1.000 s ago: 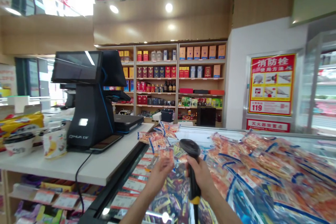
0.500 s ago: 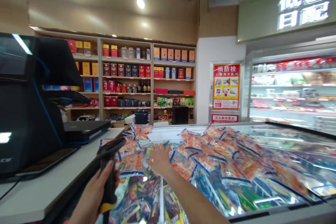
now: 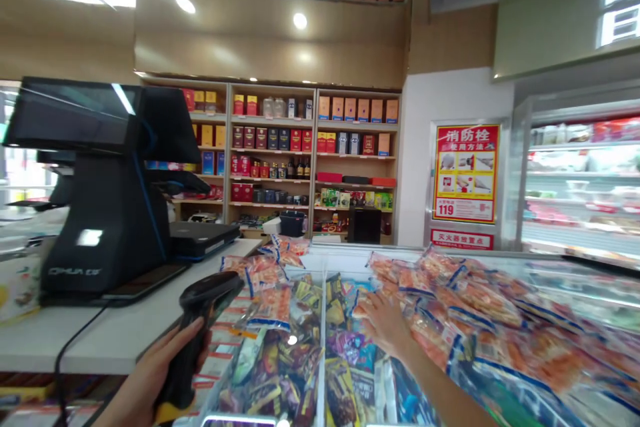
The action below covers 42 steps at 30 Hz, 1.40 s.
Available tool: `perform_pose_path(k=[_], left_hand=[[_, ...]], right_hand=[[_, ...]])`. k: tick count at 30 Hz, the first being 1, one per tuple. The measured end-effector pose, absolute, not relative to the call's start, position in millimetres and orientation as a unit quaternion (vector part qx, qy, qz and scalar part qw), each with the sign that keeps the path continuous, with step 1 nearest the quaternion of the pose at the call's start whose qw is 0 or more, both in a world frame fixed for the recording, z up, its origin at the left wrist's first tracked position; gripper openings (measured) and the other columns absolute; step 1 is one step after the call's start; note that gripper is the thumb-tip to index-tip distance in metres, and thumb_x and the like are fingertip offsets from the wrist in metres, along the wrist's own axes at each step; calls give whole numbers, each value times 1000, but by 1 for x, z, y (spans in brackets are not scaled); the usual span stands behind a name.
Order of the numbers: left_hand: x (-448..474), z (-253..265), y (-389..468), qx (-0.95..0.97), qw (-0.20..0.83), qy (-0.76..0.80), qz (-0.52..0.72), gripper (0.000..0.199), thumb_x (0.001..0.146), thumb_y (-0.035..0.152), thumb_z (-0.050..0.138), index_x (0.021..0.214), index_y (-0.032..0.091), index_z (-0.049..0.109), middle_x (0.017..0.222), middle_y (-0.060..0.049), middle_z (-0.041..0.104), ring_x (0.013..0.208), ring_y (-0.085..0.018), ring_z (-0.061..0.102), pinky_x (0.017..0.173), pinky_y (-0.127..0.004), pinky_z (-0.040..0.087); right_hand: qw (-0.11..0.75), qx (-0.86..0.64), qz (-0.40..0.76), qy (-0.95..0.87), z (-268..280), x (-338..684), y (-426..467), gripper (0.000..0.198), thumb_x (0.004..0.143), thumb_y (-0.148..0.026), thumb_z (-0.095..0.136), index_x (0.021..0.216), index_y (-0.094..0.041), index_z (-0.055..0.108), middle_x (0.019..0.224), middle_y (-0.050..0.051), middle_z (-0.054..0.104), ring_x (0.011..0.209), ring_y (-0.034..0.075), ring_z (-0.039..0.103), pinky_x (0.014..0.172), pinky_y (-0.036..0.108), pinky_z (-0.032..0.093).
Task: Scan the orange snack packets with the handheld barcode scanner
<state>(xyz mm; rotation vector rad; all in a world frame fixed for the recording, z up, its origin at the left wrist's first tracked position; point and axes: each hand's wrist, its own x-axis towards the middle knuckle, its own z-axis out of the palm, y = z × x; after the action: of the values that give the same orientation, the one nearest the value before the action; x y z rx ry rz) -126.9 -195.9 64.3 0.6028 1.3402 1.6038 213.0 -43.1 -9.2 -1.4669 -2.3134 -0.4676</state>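
Observation:
A black handheld barcode scanner [image 3: 193,320] with a yellow-orange base is wrapped in my left hand [image 3: 159,363], its head pointing up and forward beside the counter edge. My right hand [image 3: 386,321] reaches over the chest freezer with fingers spread, against the left side of a heap of clear, blue-edged packets of orange-pink food [image 3: 480,300]. A smaller group of such packets [image 3: 273,303] lies on the left side of the freezer. Below, through the glass, colourful wrapped packs [image 3: 273,373] show on both sides of a white divider [image 3: 323,340].
On the left stands a white counter [image 3: 120,337] with a black till [image 3: 107,213] and a trailing cable [image 3: 65,347]. Shelves of boxes and bottles [image 3: 273,140] line the back wall. A red fire-hydrant poster [image 3: 467,173] and an open refrigerated display [image 3: 580,187] are at right.
My right hand has moved right across the freezer, and packets beside it have shifted right, uncovering the divider and packs below. The view has turned left. My left hand still holds the scanner.

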Motion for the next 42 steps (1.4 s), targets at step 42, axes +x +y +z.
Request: perform_pose_path(k=[42], left_hand=[[-155,40,-207,366,526,514,571,23,64,35,59,63,15,48,50,3,51,41,-6,44,41,-18,35]], right_hand=[[275,-596,69,-751,-15,68,-6,40,68,-49,41,61,-17,62,70,12,64,72,23,57,60,30,39]])
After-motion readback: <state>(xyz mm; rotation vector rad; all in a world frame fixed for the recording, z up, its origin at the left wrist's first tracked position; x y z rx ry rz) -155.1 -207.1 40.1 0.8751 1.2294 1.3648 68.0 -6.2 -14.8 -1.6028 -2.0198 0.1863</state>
